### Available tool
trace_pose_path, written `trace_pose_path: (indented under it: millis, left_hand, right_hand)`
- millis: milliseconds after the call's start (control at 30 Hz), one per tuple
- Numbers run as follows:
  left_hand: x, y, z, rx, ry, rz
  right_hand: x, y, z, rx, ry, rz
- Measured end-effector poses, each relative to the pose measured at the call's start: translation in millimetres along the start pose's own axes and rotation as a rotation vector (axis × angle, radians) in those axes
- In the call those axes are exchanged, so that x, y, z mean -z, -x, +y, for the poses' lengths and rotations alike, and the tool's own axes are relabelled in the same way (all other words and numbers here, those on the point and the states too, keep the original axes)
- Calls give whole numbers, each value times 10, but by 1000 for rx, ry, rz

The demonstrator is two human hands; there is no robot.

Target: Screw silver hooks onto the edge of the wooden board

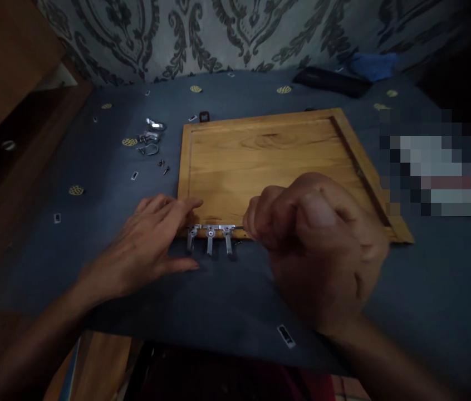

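Observation:
A wooden framed panel point(256, 161) lies flat on the cloth-covered table. Along its near edge sits a metal hook rack point(210, 233), three prongs pointing toward me. My left hand point(147, 239) is at the rack's left end, fingers and thumb apart, with fingertips on or just above the panel's corner. My right hand point(323, 245) is a closed fist in front of the panel, right of the rack. A thin dark strip shows between fist and rack; whether it is a tool's shaft or part of the rack I cannot tell. The inside of the fist is hidden.
Left of the panel lie loose metal fittings point(151, 133) and several small screws point(162, 165). A black case-like object point(330, 82) and a blue cloth point(373, 65) are at the back right. Wooden furniture point(10, 67) borders the left; a patterned curtain point(235, 33) hangs behind.

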State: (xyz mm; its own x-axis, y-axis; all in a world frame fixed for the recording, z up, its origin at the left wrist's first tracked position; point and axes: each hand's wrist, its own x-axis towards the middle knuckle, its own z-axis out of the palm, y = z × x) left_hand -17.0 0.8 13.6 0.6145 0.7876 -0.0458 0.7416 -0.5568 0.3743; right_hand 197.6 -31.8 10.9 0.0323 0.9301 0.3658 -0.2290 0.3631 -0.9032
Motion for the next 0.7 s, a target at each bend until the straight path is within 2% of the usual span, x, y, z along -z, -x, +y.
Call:
trace_pose_path:
  millis: [133, 700]
  left_hand:
    - [-8, 24, 14, 2, -3, -18]
    - [-71, 15, 21, 52, 114, -34]
  right_hand:
    - [-25, -6, 23, 55, -9, 84]
    - [-29, -15, 19, 47, -26, 75]
